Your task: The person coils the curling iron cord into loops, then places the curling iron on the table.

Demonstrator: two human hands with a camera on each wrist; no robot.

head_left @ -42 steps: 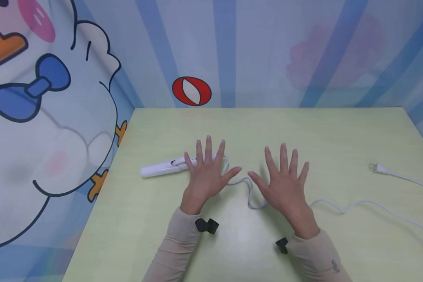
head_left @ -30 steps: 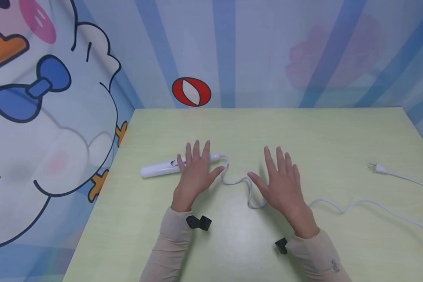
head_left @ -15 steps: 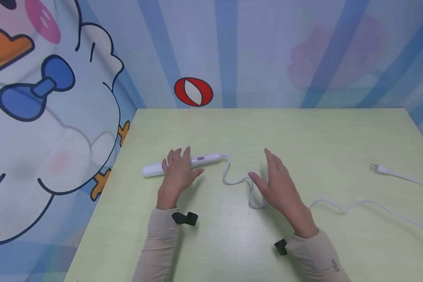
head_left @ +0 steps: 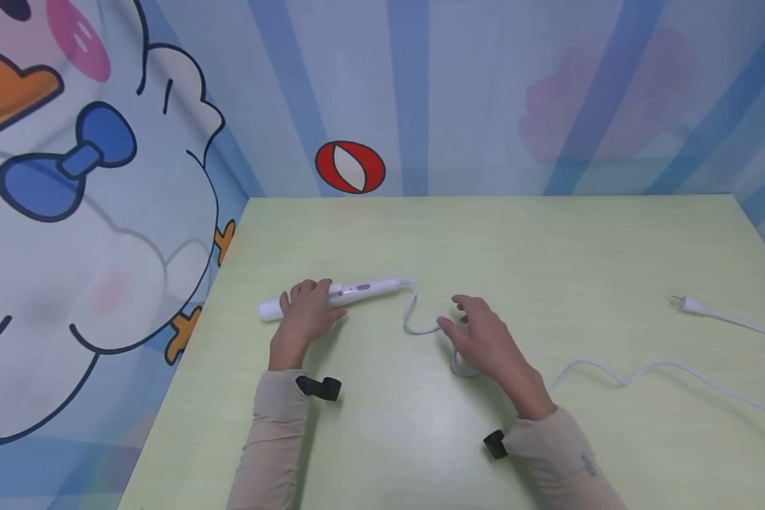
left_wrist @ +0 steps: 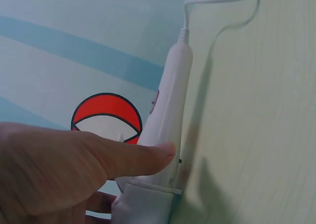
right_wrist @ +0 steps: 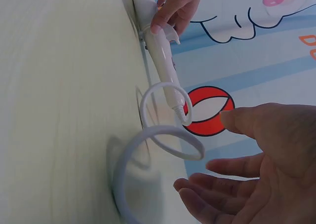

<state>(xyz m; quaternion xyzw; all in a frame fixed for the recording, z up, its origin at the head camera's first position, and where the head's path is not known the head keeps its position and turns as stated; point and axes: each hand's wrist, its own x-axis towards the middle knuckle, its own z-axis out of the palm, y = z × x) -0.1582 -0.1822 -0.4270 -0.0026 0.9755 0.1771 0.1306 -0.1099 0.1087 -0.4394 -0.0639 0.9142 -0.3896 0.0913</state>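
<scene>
Partly hidden under the left hand [head_left: 302, 312], which grips its middle, the white wand [head_left: 372, 287] is at the table's [head_left: 382, 439] left; the left wrist view cuts off its barrel. The right hand [head_left: 484, 340], fingers loosely curved, thumb apart, covers some white cord [head_left: 422, 332], which runs out of frame.
</scene>
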